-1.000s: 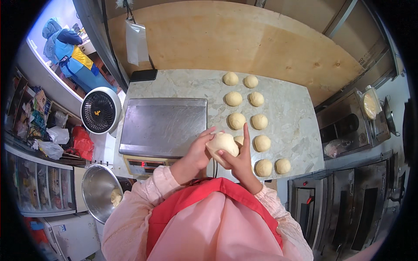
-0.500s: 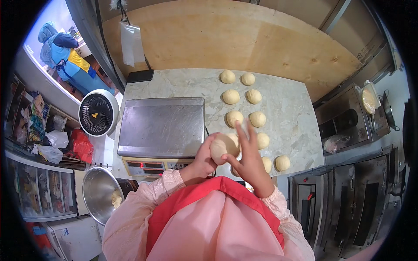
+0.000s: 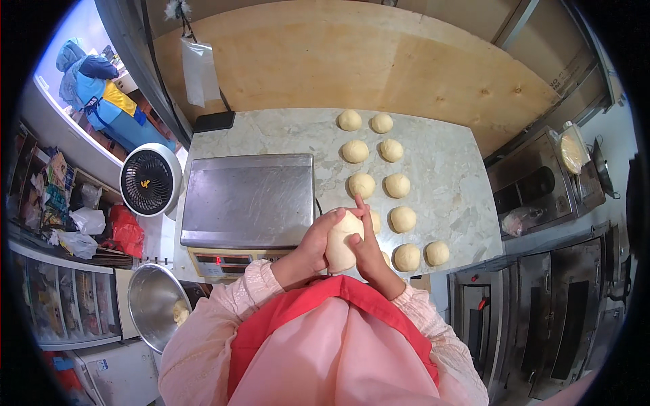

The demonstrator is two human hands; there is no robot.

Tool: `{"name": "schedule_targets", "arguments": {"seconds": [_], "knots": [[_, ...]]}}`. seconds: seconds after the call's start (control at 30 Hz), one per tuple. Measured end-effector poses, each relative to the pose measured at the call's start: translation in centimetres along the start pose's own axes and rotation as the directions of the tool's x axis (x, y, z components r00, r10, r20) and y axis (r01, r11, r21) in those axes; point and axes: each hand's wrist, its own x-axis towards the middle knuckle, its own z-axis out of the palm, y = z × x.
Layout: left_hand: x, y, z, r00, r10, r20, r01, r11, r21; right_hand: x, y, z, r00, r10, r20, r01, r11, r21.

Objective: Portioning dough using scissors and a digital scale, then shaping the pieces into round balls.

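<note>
Between my two hands is a piece of dough (image 3: 340, 250), held just above the table's near edge. It looks elongated, its far end covered by my fingers. My left hand (image 3: 315, 238) wraps its left side, while my right hand (image 3: 367, 247) presses the right side with the thumb lying on top. Beyond and to the right, round dough balls stand in two rough columns on the table, among them a ball (image 3: 361, 185) just past my fingertips and another ball (image 3: 407, 257) beside my right wrist. My hands partly hide some balls.
Left of my hands a scale (image 3: 247, 201) with a flat metal platform sits on the marbled table (image 3: 447, 166). A steel bowl (image 3: 145, 298) with some dough is below it, near a round fan (image 3: 147, 181). Ovens (image 3: 548, 311) stand at right; a co-worker (image 3: 101, 95) is at far left.
My right hand has come down from spread fingers above the dough to close around its right side. The dough has turned from roundish to a longer shape and sits slightly nearer me.
</note>
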Motion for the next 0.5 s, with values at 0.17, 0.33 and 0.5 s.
{"name": "schedule_targets", "arguments": {"seconds": [0.17, 0.33, 0.5], "knots": [[0.6, 0.2, -1.7, 0.977, 0.116, -0.181, -0.169, 0.935, -0.312, -0.4, -3.0, 0.6, 0.988, 0.154, -0.012, -0.154, 0.988, -0.013], [1.1, 0.9, -0.1, 0.957, 0.263, -0.124, -0.288, 0.914, -0.285, -1.6, -0.6, 1.7, 0.980, -0.188, 0.064, 0.197, 0.962, -0.189], [1.3, -0.5, 0.3, 0.960, 0.203, -0.195, -0.247, 0.940, -0.236, -0.7, -0.4, 1.7, 0.998, -0.014, -0.069, 0.004, 0.990, -0.138]]}}
